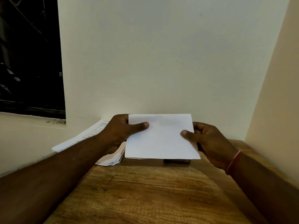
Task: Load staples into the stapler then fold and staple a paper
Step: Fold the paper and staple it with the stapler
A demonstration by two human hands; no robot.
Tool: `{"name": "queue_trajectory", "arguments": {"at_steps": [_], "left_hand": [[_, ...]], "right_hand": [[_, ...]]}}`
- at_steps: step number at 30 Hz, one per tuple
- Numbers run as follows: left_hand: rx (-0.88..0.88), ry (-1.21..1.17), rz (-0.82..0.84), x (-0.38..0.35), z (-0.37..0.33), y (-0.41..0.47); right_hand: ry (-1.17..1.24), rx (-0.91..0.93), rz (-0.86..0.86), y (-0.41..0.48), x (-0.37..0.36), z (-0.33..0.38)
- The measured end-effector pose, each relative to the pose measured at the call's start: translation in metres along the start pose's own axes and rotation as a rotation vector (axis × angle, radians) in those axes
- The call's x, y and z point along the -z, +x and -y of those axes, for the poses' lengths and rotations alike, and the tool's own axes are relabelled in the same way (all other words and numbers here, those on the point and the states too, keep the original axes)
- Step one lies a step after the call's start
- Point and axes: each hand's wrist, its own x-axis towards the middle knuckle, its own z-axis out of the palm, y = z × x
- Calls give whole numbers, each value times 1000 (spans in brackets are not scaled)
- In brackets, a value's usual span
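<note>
In the head view, the left hand (pixel 120 131) pinches the left edge of a white paper (pixel 161 139), thumb laid across its face and the other fingers hidden behind it. The right hand (pixel 208 143) pinches the right edge the same way, thumb on top. The paper is held between the two hands, lifted off the wooden bench (pixel 137 191), and tilted toward the camera. Its lower edge shows a second layer, so it looks already folded, though I cannot tell whether the crease is pressed flat.

Just below the paper's lower edge, nearer the right hand, a small dark object (pixel 176 161) lies on the bench; it is mostly hidden and may be the stapler, but that is a guess. Whether it holds staples cannot be seen. Under and beyond the left hand lie a stack of printed sheets (pixel 84 136) and a smaller pile of papers (pixel 113 157).

By my reading, folding is done or nearly so, and stapling is left; no staple shows in the paper.
</note>
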Motion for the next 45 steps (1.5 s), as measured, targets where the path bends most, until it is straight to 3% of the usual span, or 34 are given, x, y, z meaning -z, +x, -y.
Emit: {"name": "queue_trajectory", "arguments": {"at_steps": [6, 10, 14, 17, 19, 22, 25, 26, 29, 30, 39, 45], "left_hand": [[66, 167, 162, 3, 3, 1], [73, 236, 217, 4, 7, 2], [-12, 216, 127, 8, 8, 8], [-88, 198, -47, 16, 10, 15], [-126, 181, -118, 20, 11, 18], [-168, 158, -151, 21, 11, 18], [-206, 159, -160, 17, 11, 17], [-221, 163, -169, 16, 11, 17], [-266, 186, -211, 13, 9, 16], [-283, 202, -224, 13, 8, 15], [-338, 258, -247, 4, 5, 11], [-365, 318, -238, 2, 4, 6]], "right_hand": [[-25, 73, -211, 3, -3, -8], [-39, 86, -262, 5, 1, -11], [92, 77, -327, 7, -1, -10], [113, 2, -243, 9, 0, -12], [-147, -30, -80, 5, -2, -21], [-811, -21, 147, 1, -10, -35], [-984, 45, 121, 0, -19, -45], [-898, 38, 99, -1, -22, -47], [-243, -46, 23, -5, -32, -45], [-148, -12, -20, -4, -32, -42], [218, -27, -25, -5, -38, -33], [271, -10, -8, -7, -38, -28]]}}
